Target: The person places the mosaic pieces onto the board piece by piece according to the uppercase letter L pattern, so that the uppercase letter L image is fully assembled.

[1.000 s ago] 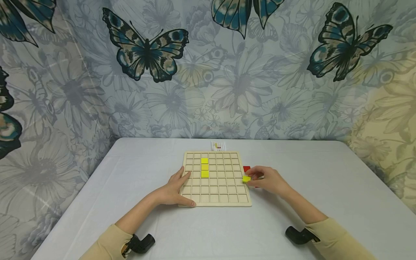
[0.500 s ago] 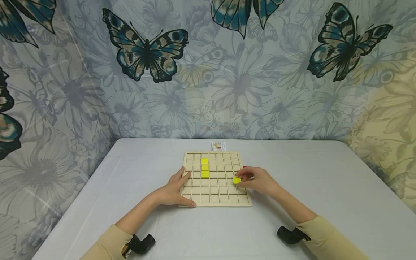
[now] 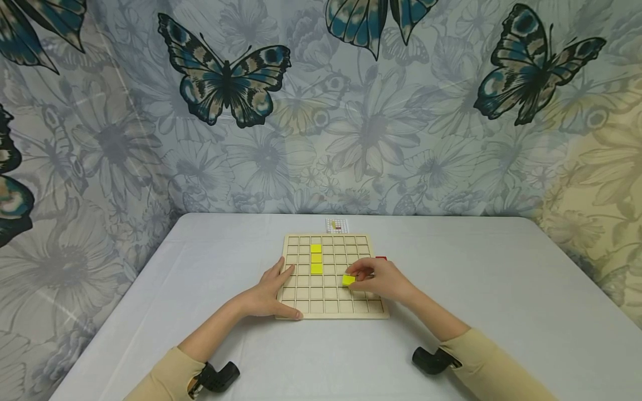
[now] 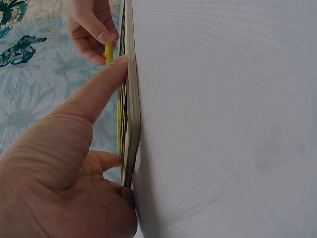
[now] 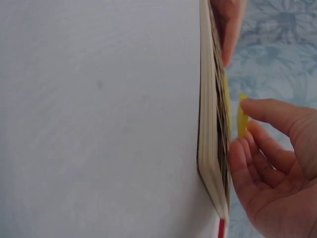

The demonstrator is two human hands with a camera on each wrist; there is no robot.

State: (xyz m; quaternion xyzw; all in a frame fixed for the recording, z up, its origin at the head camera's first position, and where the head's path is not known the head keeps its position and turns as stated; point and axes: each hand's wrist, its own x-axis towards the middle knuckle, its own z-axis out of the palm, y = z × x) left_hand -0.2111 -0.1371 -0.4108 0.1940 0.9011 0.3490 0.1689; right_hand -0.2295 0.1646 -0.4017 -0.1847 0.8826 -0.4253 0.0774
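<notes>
A square wooden grid board (image 3: 301, 305) lies on the table. Three yellow tiles (image 3: 316, 258) sit in a column in its upper left cells. My left hand (image 3: 264, 293) rests along the board's left side, thumb at the near edge and fingers spread over the left rim. In my right hand (image 3: 382, 280) a yellow square tile (image 3: 348, 280) is pinched between thumb and fingers, above the right half of the board. The right wrist view shows this tile (image 5: 242, 116) held apart from the board's surface.
A small printed card (image 3: 336, 225) with a coloured grid lies behind the board. Part of a red tile (image 3: 382, 258) shows at the board's right edge, mostly hidden by my right hand. White cloth (image 3: 501, 267) covers the table, and a butterfly-patterned wall stands behind.
My right hand has carried the yellow tile leftward, from beside the board's right edge to over its cells. The left hand has stayed in place.
</notes>
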